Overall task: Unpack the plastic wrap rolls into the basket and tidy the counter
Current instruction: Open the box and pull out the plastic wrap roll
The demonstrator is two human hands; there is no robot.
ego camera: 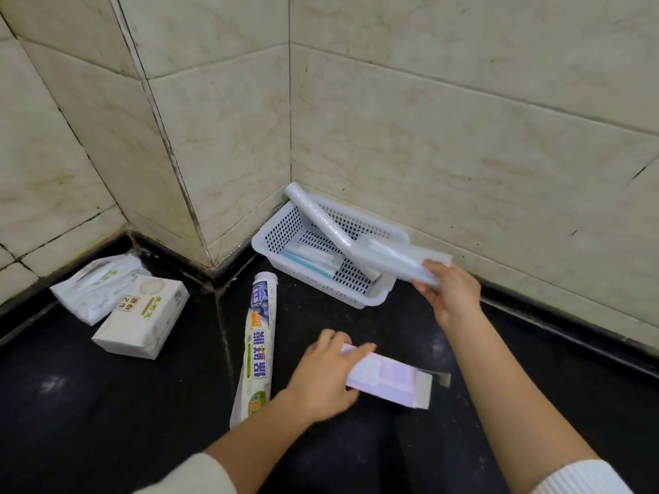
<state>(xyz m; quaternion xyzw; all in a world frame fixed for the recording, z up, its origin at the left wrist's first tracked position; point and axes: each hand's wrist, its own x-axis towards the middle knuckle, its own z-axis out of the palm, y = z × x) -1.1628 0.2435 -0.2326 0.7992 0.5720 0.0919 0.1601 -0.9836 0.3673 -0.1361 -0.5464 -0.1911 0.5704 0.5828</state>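
Black tabletop (107, 404) set into a corner of beige tiled wall (463, 119); white perforated basket (371, 297) sits at the far side, pushed toward the wall corner, slightly right of centre.

Inside the basket: one plastic wrap roll (317, 219) lies diagonally, its far end propped above the far-left corner of the rim; a flat pack with blue edging (310, 260) lies on the basket floor (contents not legible).

Right hand (451, 294) is at the near-right edge of the basket; its fingers (426, 279) are curled around the near end of a second clear roll (399, 258), which points left and far across the basket's right rim; whether this roll touches the basket cannot be told (motion blur).

Left hand (324, 377) lies near centre on the tabletop; fingers (360, 349) pressed together over the left end of a pale lilac carton (388, 379), thumb side hidden; the carton's right end flap is open.

Just left of that hand, a printed roll in its wrapper (258, 344) lies flat on the tabletop, long axis running near to far, apart from the basket.

Far left: two white tissue packs, one boxy pack (142, 320) nearer and a softer pack (94, 285) behind it, touching or overlapping, close to the left wall.

Cream sleeves (577, 475) show at both wrists along the near edge.
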